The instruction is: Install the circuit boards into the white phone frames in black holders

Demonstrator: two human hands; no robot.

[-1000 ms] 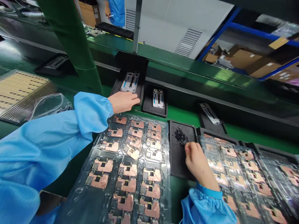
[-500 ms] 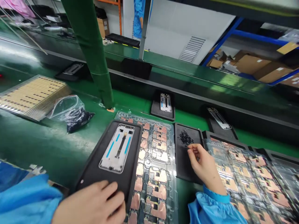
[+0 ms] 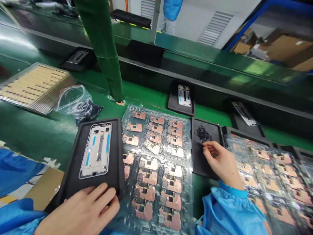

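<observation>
A silver-white phone frame (image 3: 96,153) with blue strips lies in a black tray (image 3: 70,182) at the left. My left hand (image 3: 85,207) is at the tray's near right edge, fingers bent over it; the thumb is hidden. Loose small black pieces (image 3: 202,133) form a pile in another shallow black tray (image 3: 199,160). At the pile's near edge my right hand (image 3: 221,160) has thumb and forefinger pinched together; anything between the tips is too small to see. Between my hands sits a clear plastic tray (image 3: 163,157) holding rows of coppery circuit boards (image 3: 171,199).
A zip bag (image 3: 78,101) of dark pieces and a stack of yellowish panels (image 3: 36,86) lie at left, near a green-wrapped post (image 3: 105,55). Further black trays with phone frames (image 3: 184,95) stand behind. More clear board trays (image 3: 266,173) are on the right.
My left hand and the black tray with the phone frame have shifted left, uncovering more circuit boards. My right hand stays pinched at the black pieces. The camera view has tilted down.
</observation>
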